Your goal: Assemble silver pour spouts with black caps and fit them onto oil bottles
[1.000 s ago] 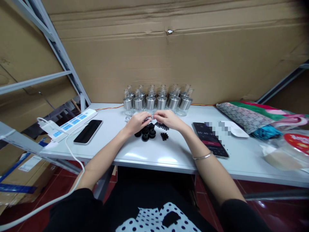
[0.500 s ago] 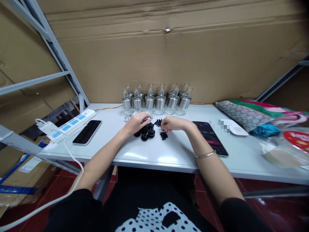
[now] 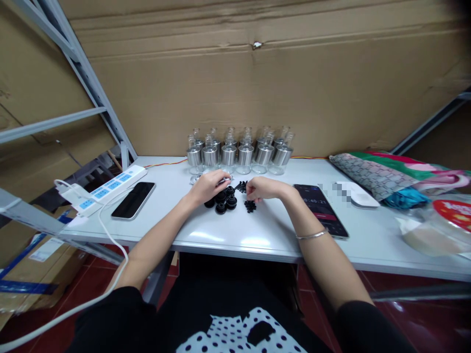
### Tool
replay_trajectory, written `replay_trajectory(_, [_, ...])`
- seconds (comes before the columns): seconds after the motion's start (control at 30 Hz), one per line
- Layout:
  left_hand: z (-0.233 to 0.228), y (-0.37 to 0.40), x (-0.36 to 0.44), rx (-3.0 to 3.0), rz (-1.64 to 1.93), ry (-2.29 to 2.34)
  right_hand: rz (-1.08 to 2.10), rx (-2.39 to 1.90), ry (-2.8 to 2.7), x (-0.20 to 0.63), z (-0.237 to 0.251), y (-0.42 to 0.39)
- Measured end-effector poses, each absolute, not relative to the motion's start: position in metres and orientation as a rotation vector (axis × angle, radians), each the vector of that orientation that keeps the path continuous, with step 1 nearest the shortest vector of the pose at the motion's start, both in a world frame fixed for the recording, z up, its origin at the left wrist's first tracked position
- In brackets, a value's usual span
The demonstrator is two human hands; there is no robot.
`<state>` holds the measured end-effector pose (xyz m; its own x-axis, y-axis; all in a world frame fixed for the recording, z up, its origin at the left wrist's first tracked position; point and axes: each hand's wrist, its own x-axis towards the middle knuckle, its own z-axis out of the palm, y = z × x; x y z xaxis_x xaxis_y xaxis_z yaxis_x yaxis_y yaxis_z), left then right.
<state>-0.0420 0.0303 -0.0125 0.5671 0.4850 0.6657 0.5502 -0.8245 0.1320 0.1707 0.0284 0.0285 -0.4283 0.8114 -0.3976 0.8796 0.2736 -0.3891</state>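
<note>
Watching the head view: right hand (image 3: 257, 190) has come away from the left hand (image 3: 210, 188) and dropped to the small black parts (image 3: 250, 207), mid-frame on the bench (image 3: 206, 228). Right grip bunched; I can't tell whether it has hold of one. Left grip curled closely round a shiny piece (image 3: 225, 180), just beyond the larger black pieces (image 3: 221, 197), centre frame. I read the split as left holding, right picking.

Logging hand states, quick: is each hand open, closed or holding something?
Left hand: closed on a small shiny piece, mostly hidden.
Right hand: curled at the small black parts; whether holding one, cannot tell.
</note>
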Motion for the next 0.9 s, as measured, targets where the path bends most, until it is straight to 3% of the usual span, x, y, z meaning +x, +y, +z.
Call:
replay_trajectory(0.37, [-0.014,0.030,-0.042,-2.719,-1.092,-0.917,-1.036,1.680,2.355,0.167,0.026,0.027])
replay_trajectory(0.73, [-0.014,0.030,-0.041,-2.742,-1.078,-0.942,-0.876,1.581,2.405,0.164,0.018,0.030])
replay_trajectory(0.9, [-0.015,0.030,-0.041,-2.728,-1.091,-0.919,-0.957,1.602,2.360,0.165,0.019,0.030])
